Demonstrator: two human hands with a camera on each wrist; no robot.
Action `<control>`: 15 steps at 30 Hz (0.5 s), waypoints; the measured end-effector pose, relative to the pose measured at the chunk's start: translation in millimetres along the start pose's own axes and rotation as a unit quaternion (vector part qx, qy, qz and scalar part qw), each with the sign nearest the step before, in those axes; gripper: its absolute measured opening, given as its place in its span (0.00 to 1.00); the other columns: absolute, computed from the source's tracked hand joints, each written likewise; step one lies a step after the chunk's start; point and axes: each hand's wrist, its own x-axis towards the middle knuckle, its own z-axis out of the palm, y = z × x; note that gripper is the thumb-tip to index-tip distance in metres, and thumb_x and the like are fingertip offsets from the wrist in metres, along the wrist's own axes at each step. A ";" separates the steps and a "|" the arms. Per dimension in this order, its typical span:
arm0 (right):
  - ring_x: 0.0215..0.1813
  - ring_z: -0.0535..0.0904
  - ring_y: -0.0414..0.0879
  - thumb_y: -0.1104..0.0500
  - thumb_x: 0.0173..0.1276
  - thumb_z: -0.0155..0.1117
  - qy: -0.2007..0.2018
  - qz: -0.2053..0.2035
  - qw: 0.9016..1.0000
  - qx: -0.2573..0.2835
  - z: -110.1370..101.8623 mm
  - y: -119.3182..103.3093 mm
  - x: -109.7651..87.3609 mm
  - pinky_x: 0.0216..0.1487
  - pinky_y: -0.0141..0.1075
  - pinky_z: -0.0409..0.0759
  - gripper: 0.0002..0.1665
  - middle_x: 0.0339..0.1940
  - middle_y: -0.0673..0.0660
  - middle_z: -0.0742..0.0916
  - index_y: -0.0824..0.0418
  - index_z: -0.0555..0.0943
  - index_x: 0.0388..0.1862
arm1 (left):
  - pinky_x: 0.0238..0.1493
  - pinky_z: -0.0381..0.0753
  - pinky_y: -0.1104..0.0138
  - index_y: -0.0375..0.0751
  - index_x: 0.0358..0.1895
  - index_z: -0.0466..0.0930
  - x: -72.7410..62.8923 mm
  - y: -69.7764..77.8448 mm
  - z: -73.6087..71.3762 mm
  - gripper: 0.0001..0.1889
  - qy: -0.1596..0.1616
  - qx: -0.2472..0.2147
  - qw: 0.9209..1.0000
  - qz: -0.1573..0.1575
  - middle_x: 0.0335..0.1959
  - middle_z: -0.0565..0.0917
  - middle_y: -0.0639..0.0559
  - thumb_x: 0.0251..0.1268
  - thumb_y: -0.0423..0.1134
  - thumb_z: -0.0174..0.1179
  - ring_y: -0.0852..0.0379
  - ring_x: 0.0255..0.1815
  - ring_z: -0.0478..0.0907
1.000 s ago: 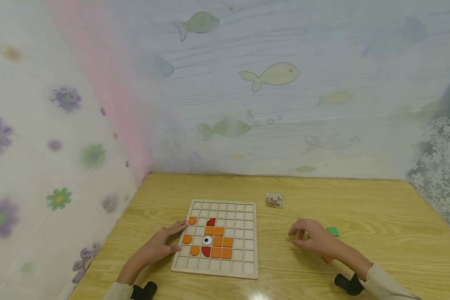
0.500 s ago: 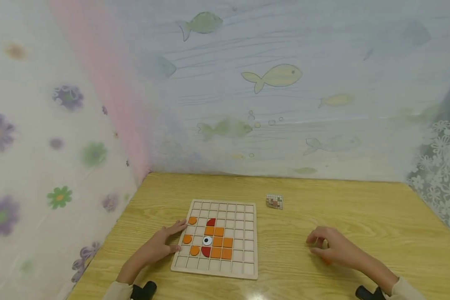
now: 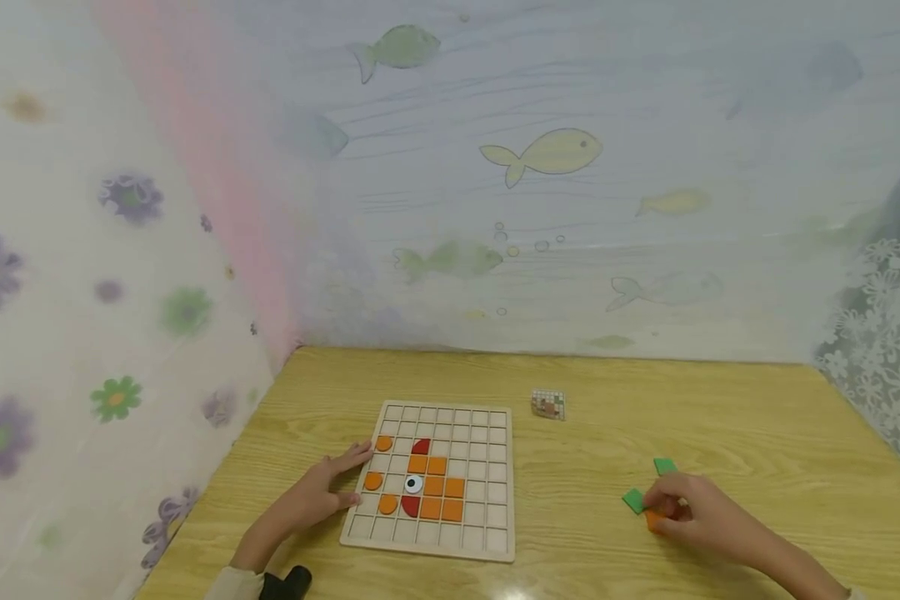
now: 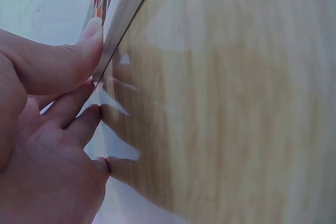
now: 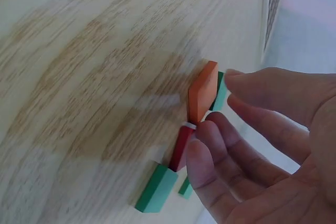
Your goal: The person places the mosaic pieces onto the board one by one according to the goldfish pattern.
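- Right hand (image 3: 708, 518): shifted rightward since the earlier frame, now lower right; half-curled beside one loose orange tile (image 3: 653, 522), grip cannot be told.
- Green tiles (image 3: 633, 501): two in head view, near it.
- Left hand (image 3: 313, 497): relaxed, touching left edge of one grid board (image 3: 498, 495), lower centre.
- Thereon: six orange squares (image 3: 433, 486), three orange discs (image 3: 373, 481), two red pieces (image 3: 410, 507), one eye disc (image 3: 414, 484).

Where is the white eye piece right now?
In the head view, the white eye piece sits on the left half of the gridded board, immediately left of an orange square and just above the lower red piece.
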 end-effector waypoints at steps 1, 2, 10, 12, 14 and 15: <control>0.28 0.71 0.34 0.64 0.59 0.69 0.000 -0.001 1.000 -0.006 -0.4 -0.2 -1.1 0.24 0.29 0.74 0.07 0.29 0.43 0.79 0.61 0.82 0.36 | 0.67 0.31 0.38 0.37 0.71 0.61 0.0 -0.3 0.3 0.35 0.000 0.000 1.000 -0.001 0.73 0.56 0.44 0.60 0.34 0.63 0.39 0.74 0.46; 0.28 0.70 0.34 0.64 0.58 0.69 -0.002 0.001 1.000 -0.010 -0.5 -0.2 -1.9 0.23 0.29 0.73 0.07 0.29 0.43 0.79 0.60 0.82 0.36 | 0.68 0.31 0.38 0.37 0.71 0.61 -0.1 -0.3 0.4 0.35 -0.001 -0.001 1.000 -0.001 0.73 0.56 0.44 0.60 0.33 0.63 0.39 0.74 0.46; 0.27 0.68 0.31 0.71 0.51 0.70 -0.016 0.005 0.999 -0.039 1.6 -0.4 -6.0 0.22 0.28 0.71 0.12 0.31 0.45 0.81 0.61 0.83 0.35 | 0.67 0.31 0.38 0.36 0.71 0.61 -1.8 2.6 -0.2 0.35 -0.002 -0.004 1.000 -0.004 0.73 0.56 0.42 0.60 0.34 0.62 0.38 0.73 0.46; 0.27 0.69 0.32 0.71 0.50 0.71 -0.018 0.009 0.999 -0.039 3.3 -1.0 -6.0 0.22 0.29 0.71 0.13 0.31 0.45 0.81 0.62 0.83 0.35 | 0.67 0.31 0.38 0.36 0.71 0.60 -2.1 3.7 -0.5 0.35 -0.001 -0.007 1.000 -0.006 0.73 0.55 0.42 0.60 0.33 0.62 0.38 0.73 0.45; 0.26 0.69 0.32 0.71 0.49 0.71 -0.010 0.004 0.999 -0.045 6.2 -1.7 -5.8 0.21 0.29 0.71 0.13 0.30 0.45 0.80 0.62 0.83 0.34 | 0.67 0.31 0.38 0.36 0.71 0.60 -1.9 4.1 -0.6 0.35 -0.002 -0.007 1.000 -0.007 0.73 0.55 0.42 0.60 0.33 0.62 0.38 0.74 0.45; 0.26 0.68 0.32 0.72 0.49 0.71 -0.005 0.000 0.999 -0.047 7.9 -2.2 -5.4 0.20 0.28 0.71 0.12 0.29 0.45 0.79 0.62 0.83 0.33 | 0.68 0.31 0.39 0.37 0.71 0.60 -1.9 4.6 -0.6 0.35 -0.002 -0.007 1.000 -0.009 0.73 0.55 0.43 0.60 0.33 0.62 0.39 0.74 0.45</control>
